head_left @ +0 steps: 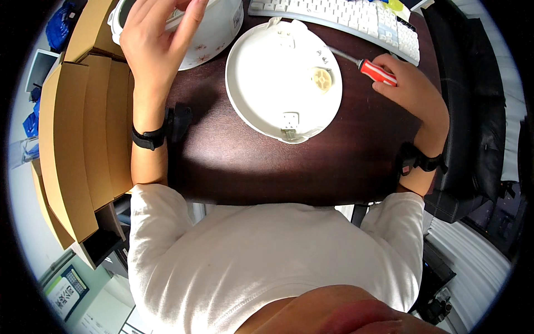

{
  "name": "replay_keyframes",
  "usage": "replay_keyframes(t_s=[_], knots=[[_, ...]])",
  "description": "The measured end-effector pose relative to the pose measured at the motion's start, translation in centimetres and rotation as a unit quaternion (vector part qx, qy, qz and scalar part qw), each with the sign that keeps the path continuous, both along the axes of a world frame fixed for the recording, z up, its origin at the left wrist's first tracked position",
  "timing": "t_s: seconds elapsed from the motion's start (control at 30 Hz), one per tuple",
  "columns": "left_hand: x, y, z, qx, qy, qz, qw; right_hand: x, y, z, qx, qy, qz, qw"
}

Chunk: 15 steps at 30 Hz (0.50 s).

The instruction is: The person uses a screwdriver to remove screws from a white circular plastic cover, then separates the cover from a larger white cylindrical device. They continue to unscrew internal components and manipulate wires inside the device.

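A round white plastic cover (267, 83) lies on the dark table, its inner side up. A beige round fitting (321, 79) and a few small metal pieces (324, 58), perhaps screws, are at its right side. My right hand (401, 83) grips the red handle of a screwdriver (378, 72); the shaft points left, its tip by the cover's upper right rim. At the upper left stands a white rounded appliance body (214, 42) with a floral print. Over its rim is my left hand (158, 42), thumb and fingers apart, some fingertips cut off by the frame.
A white keyboard (339, 16) lies along the far edge, beyond the cover. Cardboard boxes (83, 145) stand against the table's left side. A black padded seat (470, 122) is at the right. The dark wooden tabletop (278, 172) stretches between my forearms.
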<state>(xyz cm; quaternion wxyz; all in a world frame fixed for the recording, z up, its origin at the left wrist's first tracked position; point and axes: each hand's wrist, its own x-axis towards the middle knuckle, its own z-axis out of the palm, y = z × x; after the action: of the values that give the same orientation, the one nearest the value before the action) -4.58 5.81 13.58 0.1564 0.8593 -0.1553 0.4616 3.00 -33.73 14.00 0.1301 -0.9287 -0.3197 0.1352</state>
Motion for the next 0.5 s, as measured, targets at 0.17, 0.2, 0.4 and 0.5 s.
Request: replay_keyframes(t_s=[0.17,0.2,0.4,0.5], knots=[[0.2,-0.1,-0.3,-0.001,0.057,0.048,0.997,-0.3,0.2,-0.6,-0.026,0.001,-0.001,1.000],[0.0,-0.2,-0.3,0.004,0.077,0.065,0.995,-0.4,0.4,-0.6,-0.034,-0.003,-0.006,0.999],[-0.1,-0.1,0.0,-0.034,0.146,0.090,0.985,-0.2,0.5,-1.3,-0.030,-0.015,-0.006,0.999],[0.0,-0.1,-0.4,-0.047,0.126,0.078,0.988,-0.3,0.6,-1.2,-0.013,-0.019,0.003,1.000]])
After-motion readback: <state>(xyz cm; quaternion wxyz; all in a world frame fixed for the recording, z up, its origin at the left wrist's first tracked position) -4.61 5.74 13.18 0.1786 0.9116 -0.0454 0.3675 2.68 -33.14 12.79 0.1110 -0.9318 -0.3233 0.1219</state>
